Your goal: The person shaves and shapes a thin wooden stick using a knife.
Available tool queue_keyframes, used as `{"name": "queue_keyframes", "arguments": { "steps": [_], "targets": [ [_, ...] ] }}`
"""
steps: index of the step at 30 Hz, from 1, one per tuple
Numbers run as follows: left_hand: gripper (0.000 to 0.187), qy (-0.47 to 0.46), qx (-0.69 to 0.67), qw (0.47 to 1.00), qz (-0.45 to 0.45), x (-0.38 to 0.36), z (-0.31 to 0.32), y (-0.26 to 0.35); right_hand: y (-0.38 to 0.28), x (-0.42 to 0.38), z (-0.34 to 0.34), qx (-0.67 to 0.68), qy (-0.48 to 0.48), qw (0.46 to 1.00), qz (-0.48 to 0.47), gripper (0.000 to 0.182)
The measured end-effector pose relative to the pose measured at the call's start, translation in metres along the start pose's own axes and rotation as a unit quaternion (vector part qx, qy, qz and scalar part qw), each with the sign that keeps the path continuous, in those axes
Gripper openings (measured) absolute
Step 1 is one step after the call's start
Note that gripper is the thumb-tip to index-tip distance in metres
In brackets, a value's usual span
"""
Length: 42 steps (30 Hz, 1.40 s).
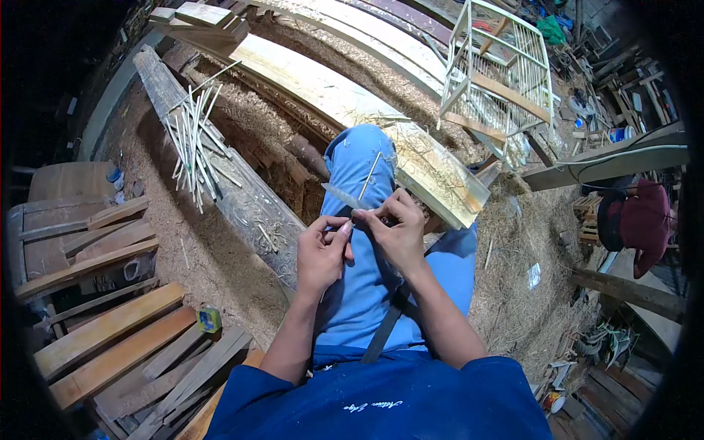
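I sit with my blue-trousered knee [359, 158] raised in front of me. My right hand [396, 231] grips a knife, whose pale blade [341, 196] points up and to the left. Just left of it, my left hand [321, 255] pinches a thin bamboo sliver [371, 173] that runs up over the knee and crosses the blade. Both hands meet above my lap, fingertips almost touching. The knife's handle is hidden inside my right fist.
A bundle of thin pale sticks [194, 143] lies on a weathered plank [242, 198] to the left. A wooden birdcage frame [499, 73] stands at the top right. Boards [110, 330] are stacked at lower left beside a small yellow-green box [209, 320]. A person in maroon [638, 216] sits far right. Shavings cover the ground.
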<state>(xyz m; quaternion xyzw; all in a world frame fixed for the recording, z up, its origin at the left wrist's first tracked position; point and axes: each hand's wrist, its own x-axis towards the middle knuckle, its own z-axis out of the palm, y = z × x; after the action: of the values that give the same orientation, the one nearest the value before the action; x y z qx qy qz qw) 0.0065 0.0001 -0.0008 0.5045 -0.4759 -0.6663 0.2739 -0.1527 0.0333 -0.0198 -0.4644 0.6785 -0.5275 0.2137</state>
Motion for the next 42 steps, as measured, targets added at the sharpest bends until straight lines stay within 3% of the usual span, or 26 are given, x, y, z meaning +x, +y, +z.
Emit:
{"name": "queue_keyframes", "arguments": {
  "steps": [9, 11, 17, 22, 28, 35, 42],
  "targets": [
    [0.017, 0.019, -0.016, 1.0, -0.009, -0.023, -0.009, -0.016, 0.0, -0.014, 0.01, -0.015, 0.009, 1.0, 0.01, 0.033],
    [0.016, 0.023, -0.027, 0.999, 0.028, -0.025, -0.009, -0.026, 0.0, -0.015, 0.011, -0.027, 0.016, 0.999, 0.03, 0.035],
    [0.017, 0.028, -0.022, 0.999, -0.031, -0.066, -0.023, -0.03, 0.001, -0.01, 0.012, -0.026, 0.031, 0.999, 0.031, 0.028],
    [0.016, 0.023, -0.041, 0.999, -0.01, -0.087, -0.033, -0.042, 0.007, -0.007, 0.013, -0.036, 0.048, 0.998, 0.027, 0.029],
    [0.02, 0.021, -0.041, 0.997, -0.055, -0.064, -0.025, -0.019, 0.01, -0.01, 0.013, -0.01, 0.05, 0.999, -0.004, 0.03],
    [0.019, 0.01, -0.009, 0.999, -0.029, -0.014, -0.005, -0.008, 0.001, -0.018, 0.003, 0.003, -0.013, 1.0, 0.016, 0.031],
    [0.02, 0.04, -0.024, 0.999, 0.001, -0.028, -0.006, -0.018, -0.001, -0.016, 0.009, -0.019, 0.012, 1.0, 0.009, 0.026]
  ]
}}
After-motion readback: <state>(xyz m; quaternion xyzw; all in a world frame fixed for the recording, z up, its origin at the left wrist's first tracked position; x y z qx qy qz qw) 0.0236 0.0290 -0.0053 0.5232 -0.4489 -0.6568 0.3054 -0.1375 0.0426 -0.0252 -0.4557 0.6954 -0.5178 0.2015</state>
